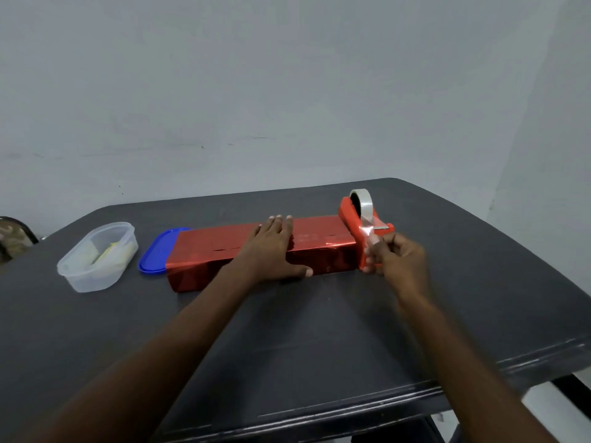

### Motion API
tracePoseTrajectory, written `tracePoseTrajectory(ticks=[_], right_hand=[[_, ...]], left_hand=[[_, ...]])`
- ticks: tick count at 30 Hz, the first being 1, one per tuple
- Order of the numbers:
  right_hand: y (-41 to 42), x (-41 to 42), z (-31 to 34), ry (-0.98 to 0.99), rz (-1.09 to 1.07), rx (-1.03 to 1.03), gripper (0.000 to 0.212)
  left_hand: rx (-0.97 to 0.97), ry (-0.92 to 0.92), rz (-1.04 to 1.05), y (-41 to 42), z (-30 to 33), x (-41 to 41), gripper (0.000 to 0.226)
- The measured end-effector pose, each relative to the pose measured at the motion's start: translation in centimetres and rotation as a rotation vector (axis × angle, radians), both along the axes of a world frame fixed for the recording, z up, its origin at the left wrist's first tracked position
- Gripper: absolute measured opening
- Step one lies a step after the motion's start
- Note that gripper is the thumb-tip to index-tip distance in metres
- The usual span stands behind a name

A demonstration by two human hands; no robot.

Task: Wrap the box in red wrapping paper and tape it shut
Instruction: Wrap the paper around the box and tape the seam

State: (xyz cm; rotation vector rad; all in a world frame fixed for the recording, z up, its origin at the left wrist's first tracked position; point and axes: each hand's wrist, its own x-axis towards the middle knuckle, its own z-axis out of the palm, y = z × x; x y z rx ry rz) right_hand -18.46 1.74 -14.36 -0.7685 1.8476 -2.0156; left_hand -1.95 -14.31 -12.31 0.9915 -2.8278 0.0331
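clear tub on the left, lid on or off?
Off. The clear tub stands open-topped with its contents visible, and the blue lid lies flat on the table beside it, partly under the wrapped box.

Head-worn view, forward and down over the near table [319,346].

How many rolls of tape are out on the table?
1: a clear tape roll sits in the red dispenser at the wrapped box's right end. None other visible.

Count: one wrapped box [256,254], one tape dispenser [363,219], one clear tub [97,255], one blue lid [156,254], two hands.
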Motion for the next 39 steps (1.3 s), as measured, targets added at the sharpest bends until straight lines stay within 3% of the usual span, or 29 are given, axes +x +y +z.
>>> tracePoseTrajectory(ticks=[5,11,15,26,39], right_hand=[[-3.0,1.8,3.4,0.254,0.208,-0.058,0.023],[-10.6,3.6,4.7,0.367,0.471,0.097,0.019],[-12.0,2.9,2.3,0.479,0.444,0.257,0.022],[-12.2,2.5,2.6,0.476,0.498,0.269,0.022],[-16.2,8.0,7.4,0.78,0.834,0.554,0.036]], left_hand=[[-0.09,-0.052,0.039,-0.1,-1.0,2.7,0.104],[-0.175,0.018,0.057,-0.1,-1.6,2.9,0.096],[-0.171,0.037,0.048,-0.6,-1.8,4.1,0.093],[-0.152,0.175,0.108,-2.1,-3.1,11.9,0.086],[-0.088,0.222,0.137,-2.0,-3.2,11.5,0.089]])
